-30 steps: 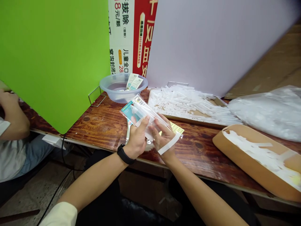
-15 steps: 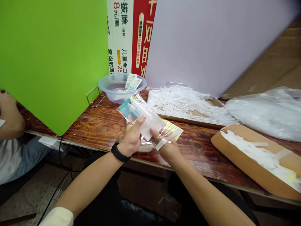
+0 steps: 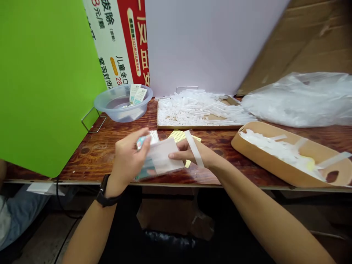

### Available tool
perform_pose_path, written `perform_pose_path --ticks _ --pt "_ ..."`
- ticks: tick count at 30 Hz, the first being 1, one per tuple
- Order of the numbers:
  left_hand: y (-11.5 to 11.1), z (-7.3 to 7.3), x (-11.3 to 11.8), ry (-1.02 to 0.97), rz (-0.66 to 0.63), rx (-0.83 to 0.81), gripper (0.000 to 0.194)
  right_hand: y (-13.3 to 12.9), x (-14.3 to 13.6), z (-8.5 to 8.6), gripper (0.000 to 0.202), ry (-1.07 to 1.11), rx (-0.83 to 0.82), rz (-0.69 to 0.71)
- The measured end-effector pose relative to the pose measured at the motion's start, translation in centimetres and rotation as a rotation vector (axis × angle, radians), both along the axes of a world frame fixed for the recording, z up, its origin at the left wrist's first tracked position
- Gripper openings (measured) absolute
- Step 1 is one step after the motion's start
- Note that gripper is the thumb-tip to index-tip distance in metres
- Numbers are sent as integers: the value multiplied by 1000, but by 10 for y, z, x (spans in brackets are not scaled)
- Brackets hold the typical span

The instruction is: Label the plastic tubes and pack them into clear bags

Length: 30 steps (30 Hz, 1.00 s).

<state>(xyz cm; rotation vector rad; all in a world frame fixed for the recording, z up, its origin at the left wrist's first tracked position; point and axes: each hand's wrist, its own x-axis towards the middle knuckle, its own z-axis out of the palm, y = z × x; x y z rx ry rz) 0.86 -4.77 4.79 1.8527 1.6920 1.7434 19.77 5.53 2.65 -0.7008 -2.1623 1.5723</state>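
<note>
A clear plastic bag (image 3: 166, 157) with a frosted white part and a teal part lies across both my hands over the table's front. My left hand (image 3: 129, 156), slightly blurred, wears a black wristband and closes round the bag's left end. At the right end, my right hand (image 3: 196, 152) pinches the bag with its thumb on top. A white strip (image 3: 194, 148) lies across the back of that hand. Behind the bag is a yellow dotted sticker sheet (image 3: 178, 135), partly covered by my right hand. A white printed card (image 3: 153, 136) shows beyond my left fingers.
A translucent basin (image 3: 121, 112) with printed packets stands back left. Behind the hands, a shallow cardboard tray (image 3: 189, 127) holds many small white plastic pieces. On the right are a tan bin (image 3: 261, 163) of white strips and a large plastic bag (image 3: 299, 99). A green board (image 3: 49, 80) rises left.
My view has turned to the right. The bag has come down and round, lying flatter between my hands. My left hand has shifted left and now reaches over the bag's left end.
</note>
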Motion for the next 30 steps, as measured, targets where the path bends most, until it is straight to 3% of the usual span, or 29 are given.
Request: perform_pose_path --ticks 4,7,11,15,18,23,27,30 --pt "4 4 7 99 -434 -439 18 -13 -1 9 43 -110 28 176" --pt "7 5 9 14 -515 -514 21 -19 -2 13 41 -146 18 193" --pt "9 -1 11 -289 -426 -455 18 -17 -4 9 42 16 9 70" --pt "14 -10 15 -716 -186 -229 20 -14 -10 0 46 378 -248 -111" --pt "15 -12 19 -876 -149 -128 23 -17 -16 -4 35 464 -208 -180" --pt "14 -9 20 -931 -180 -133 18 -23 -23 -3 29 543 -224 -363" --pt "9 -3 15 -713 -89 -49 14 -29 -19 6 23 524 -78 -500" --pt "-2 7 15 -650 -114 -194 20 -38 -12 15 21 505 -56 -534"
